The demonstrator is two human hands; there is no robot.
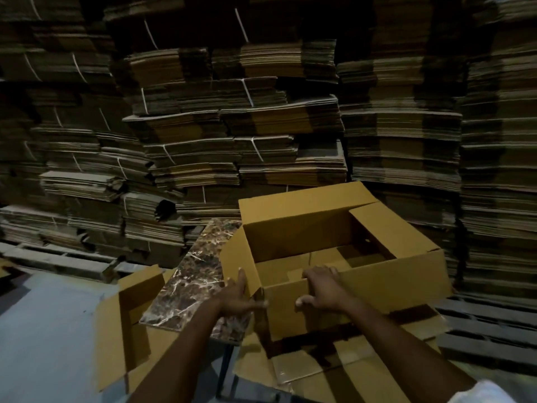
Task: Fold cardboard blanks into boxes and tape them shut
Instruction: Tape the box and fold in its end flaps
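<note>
A brown cardboard box (386, 274) stands opened up in front of me, its top flaps spread and its inside showing folded bottom flaps. My left hand (239, 298) lies against the box's near left corner, fingers straight up along the left flap, thumb on the front wall. My right hand (322, 289) grips the top edge of the near wall, fingers curled over it into the box, thumb outside. The box sits partly on a marble-patterned table top (191, 283).
Another opened box (128, 315) stands on the floor at the lower left. Flat cardboard pieces (334, 365) lie under the box near me. Tall stacks of bundled flat blanks (232, 135) wall off the back and right. Wooden pallets (488, 330) lie at right.
</note>
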